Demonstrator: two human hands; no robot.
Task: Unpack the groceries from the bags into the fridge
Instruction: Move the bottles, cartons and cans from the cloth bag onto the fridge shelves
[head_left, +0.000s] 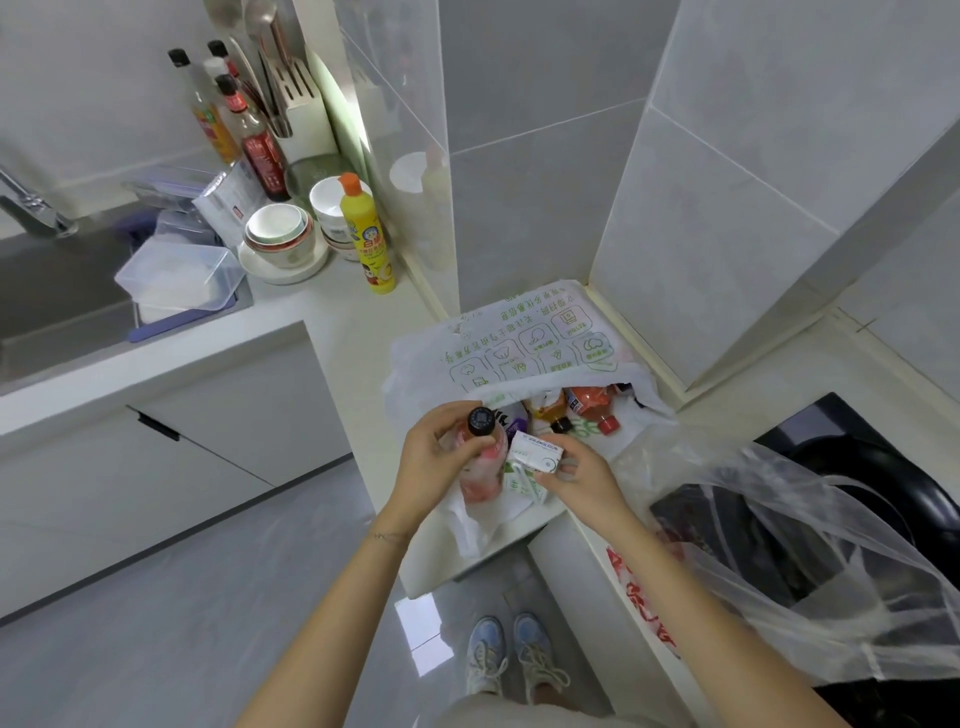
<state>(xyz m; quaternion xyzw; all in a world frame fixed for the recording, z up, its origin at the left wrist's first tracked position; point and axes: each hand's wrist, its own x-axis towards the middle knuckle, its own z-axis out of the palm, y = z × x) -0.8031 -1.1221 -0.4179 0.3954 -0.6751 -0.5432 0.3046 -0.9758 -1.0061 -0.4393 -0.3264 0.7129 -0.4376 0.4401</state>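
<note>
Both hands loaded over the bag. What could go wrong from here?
1. The left hand grips the pink bottle up near its cap; it may slip.
2. The right hand only pinches the small white box, easy to drop.
3. The white bag overhangs the counter corner, and the bottles lying at its open mouth might roll out.

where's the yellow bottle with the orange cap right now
In the head view, the yellow bottle stands upright on the counter, left of centre, between the stacked bowls and the tiled wall.
</note>
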